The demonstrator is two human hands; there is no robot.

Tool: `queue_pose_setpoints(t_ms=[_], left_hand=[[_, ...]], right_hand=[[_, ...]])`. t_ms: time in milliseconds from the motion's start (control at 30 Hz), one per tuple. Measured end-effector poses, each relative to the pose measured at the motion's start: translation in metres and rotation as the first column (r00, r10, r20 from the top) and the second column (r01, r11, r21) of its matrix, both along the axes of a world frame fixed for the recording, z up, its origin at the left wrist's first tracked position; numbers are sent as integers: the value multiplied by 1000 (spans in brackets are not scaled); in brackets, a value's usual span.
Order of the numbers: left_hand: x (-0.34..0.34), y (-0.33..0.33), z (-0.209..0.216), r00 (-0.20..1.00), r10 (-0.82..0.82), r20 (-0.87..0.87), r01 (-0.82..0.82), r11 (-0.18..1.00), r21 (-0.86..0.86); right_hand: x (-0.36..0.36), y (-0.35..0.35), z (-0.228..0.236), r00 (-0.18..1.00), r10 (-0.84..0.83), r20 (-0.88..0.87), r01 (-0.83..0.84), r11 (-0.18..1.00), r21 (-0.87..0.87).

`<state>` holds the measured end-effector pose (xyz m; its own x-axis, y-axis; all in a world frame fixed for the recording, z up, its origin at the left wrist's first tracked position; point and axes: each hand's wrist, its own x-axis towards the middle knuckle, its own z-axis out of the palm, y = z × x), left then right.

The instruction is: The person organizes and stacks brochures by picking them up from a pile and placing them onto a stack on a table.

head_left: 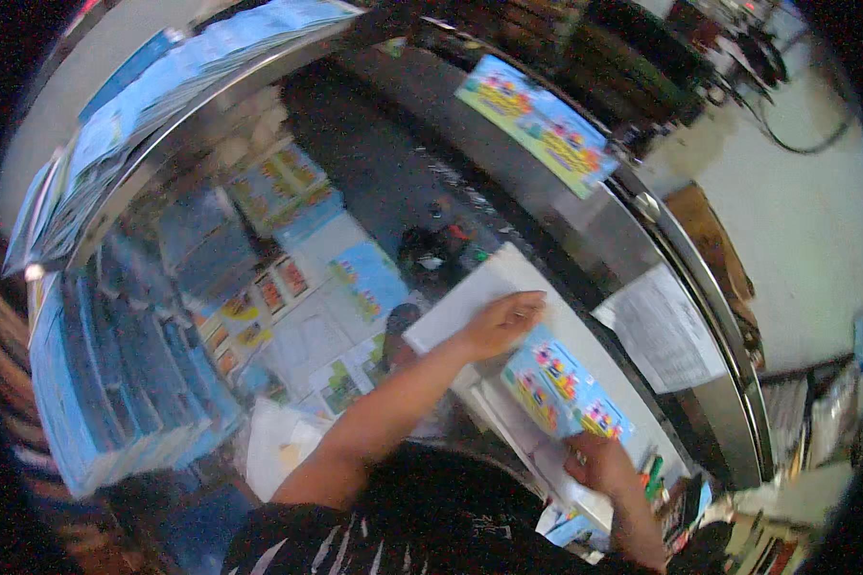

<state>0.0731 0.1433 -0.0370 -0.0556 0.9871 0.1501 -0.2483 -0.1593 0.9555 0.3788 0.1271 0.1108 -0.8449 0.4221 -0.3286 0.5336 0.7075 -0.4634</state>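
Observation:
A glossy printed sheet point(556, 383), light blue with colourful cartoon figures, lies slantwise over a white work board point(585, 335) in front of me. My right hand point(594, 465) is closed on the sheet's near right end. At its far left end is my left hand point(503, 324), with fingers curled in and the sheet's edge beside the palm. Whether those fingers pinch anything is too blurred to make out. My left forearm reaches across from the lower left.
Tall stacks of blue-edged sheets point(134, 383) stand at left, more sheets point(211, 72) on a metal-edged shelf above. A similar printed sheet point(537, 125) and a white paper point(662, 331) are on the dark machine panel. Green-capped markers point(654, 474) lie by my right wrist.

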Motion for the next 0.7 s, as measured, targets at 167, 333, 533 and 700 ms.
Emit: queue_pose_setpoints(t_ms=[167,333,533,700], left_hand=[[-3,-6,12,999,-21,26,21,1000,-7],[-5,-5,4,1000,19,19,-19,999,27],[-4,-7,6,999,12,53,-11,1000,-29],[-4,-4,10,996,-17,84,27,992,-123]], right_hand=[[-20,-64,-17,992,-111,63,101,985,140],[-7,-76,-60,972,-228,-51,232,914,333],[-9,-48,-32,937,-346,45,349,934,-73],[-6,-29,-33,988,-149,30,150,988,-32]])
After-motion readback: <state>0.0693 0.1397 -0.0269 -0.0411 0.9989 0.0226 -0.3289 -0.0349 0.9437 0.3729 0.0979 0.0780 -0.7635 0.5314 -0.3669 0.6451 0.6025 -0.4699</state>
